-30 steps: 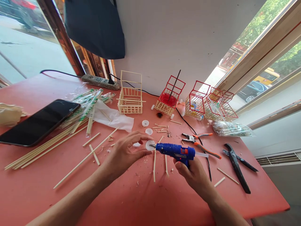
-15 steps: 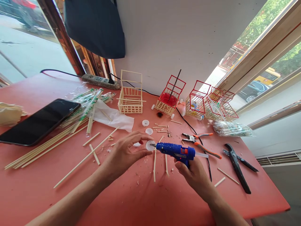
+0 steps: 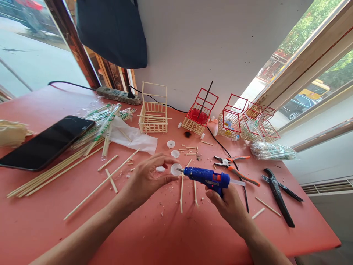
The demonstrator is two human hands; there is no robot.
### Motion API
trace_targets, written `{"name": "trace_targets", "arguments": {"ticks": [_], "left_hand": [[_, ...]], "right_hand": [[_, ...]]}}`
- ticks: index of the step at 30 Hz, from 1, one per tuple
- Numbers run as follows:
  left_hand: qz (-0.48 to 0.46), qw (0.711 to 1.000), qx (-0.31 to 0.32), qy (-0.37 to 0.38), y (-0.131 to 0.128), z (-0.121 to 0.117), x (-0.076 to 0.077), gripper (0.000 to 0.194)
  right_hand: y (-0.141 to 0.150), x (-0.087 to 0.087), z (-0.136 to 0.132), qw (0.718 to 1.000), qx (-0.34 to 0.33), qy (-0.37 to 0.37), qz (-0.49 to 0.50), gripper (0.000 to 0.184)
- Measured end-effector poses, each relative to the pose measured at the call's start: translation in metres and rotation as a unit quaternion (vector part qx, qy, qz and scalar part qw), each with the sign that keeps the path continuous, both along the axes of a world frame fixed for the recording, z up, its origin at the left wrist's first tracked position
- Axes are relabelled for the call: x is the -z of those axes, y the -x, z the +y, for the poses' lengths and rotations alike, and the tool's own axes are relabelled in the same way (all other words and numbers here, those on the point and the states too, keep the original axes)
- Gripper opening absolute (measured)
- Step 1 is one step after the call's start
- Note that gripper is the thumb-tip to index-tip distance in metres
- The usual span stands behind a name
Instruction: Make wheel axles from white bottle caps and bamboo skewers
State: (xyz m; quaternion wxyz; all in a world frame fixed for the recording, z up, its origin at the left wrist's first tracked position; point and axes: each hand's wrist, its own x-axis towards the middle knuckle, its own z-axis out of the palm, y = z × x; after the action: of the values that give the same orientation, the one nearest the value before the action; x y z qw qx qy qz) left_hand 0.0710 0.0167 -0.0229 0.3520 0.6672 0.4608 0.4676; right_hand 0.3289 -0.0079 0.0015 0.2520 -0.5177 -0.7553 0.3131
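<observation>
My right hand (image 3: 226, 204) is closed round the handle of a blue glue gun (image 3: 205, 176), a clear glue stick (image 3: 237, 182) poking out of its back end. The gun's metal nozzle points left and reaches a small white bottle cap (image 3: 175, 169). Thumb and fingers of my left hand (image 3: 150, 173) pinch that cap at its edge. More white caps lie just beyond, one (image 3: 174, 154) close behind my fingers and another (image 3: 171, 144) farther back. Under the gun, two thin wooden sticks (image 3: 181, 195) rest on the table, partly hidden by it.
A stick cart (image 3: 153, 117) stands at the back, with red-trimmed ones (image 3: 231, 116) to its right. Pliers (image 3: 234, 169) and black cutters (image 3: 278, 197) lie right. A phone (image 3: 46, 143), chopsticks (image 3: 55, 173) and a power strip (image 3: 118, 95) are left. The gun's cord (image 3: 220, 141) crosses the table.
Almost nothing differs. The glue gun stays at the cap, and both hands keep their holds; the view has shifted very slightly.
</observation>
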Motion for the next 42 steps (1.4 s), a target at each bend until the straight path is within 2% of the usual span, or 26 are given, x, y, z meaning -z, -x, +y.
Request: {"name": "trace_targets", "arguments": {"ticks": [7, 14, 25, 42], "left_hand": [[0.005, 1.000, -0.012, -0.012, 0.0006, -0.0005, 0.0003, 0.021], [0.010, 1.000, -0.004, -0.024, -0.0009, -0.0009, 0.0013, 0.022], [0.005, 1.000, 0.011, -0.024, -0.0018, -0.0017, 0.0022, 0.021], [0.015, 0.999, -0.008, -0.033, 0.0003, -0.0002, 0.0037, 0.023]], "right_hand": [[-0.0033, 0.0042, -0.0027, 0.999, 0.008, -0.025, -0.035, 0.046], [-0.0035, 0.0063, -0.0040, 0.999, 0.010, -0.022, -0.039, 0.050], [-0.0020, 0.0028, -0.0025, 0.999, 0.006, -0.035, -0.038, 0.049], [-0.0029, 0.0035, -0.0036, 0.997, -0.012, -0.064, -0.050, 0.044]]}}
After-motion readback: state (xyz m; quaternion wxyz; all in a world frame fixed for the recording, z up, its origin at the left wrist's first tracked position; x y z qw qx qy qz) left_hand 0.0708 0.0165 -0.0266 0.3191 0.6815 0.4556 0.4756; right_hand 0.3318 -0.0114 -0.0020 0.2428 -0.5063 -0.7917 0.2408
